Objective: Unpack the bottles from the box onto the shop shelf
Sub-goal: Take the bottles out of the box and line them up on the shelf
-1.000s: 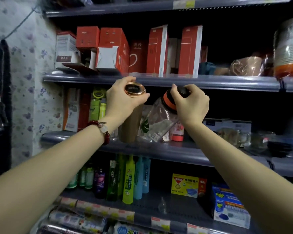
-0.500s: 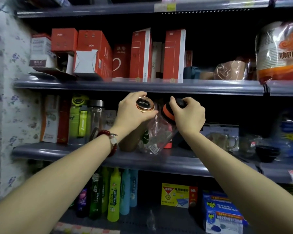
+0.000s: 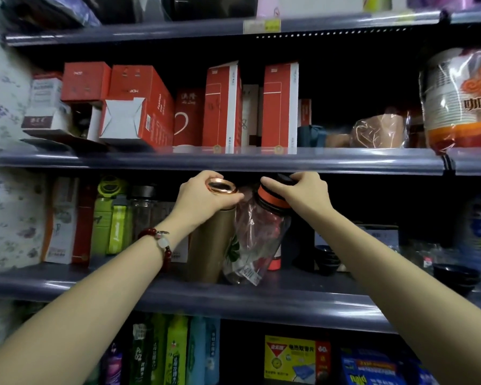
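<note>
My left hand (image 3: 203,200) grips the gold bottle (image 3: 210,245) at its neck, fingers and thumb curled around it just below the copper-rimmed cap (image 3: 222,187). The gold bottle stands on the middle shelf (image 3: 178,294), tilted slightly to the left at its base. A red bead bracelet (image 3: 161,245) sits on my left wrist.

My right hand (image 3: 303,191) grips the black lid (image 3: 282,177) of the clear bottle (image 3: 258,240), fingers curled over the top and thumb pressed against the orange band (image 3: 270,200) beneath it. The clear bottle is wrapped in crinkled plastic film and leans with its top to the right; its base rests on the middle shelf, touching the gold bottle on its left side.

To the left on the same shelf stand green bottles (image 3: 110,220) and a clear bottle with a black cap (image 3: 143,207). Red boxes (image 3: 222,107) occupy the shelf above (image 3: 233,159). Dark bowls (image 3: 326,259) sit to the right, behind my right forearm.
</note>
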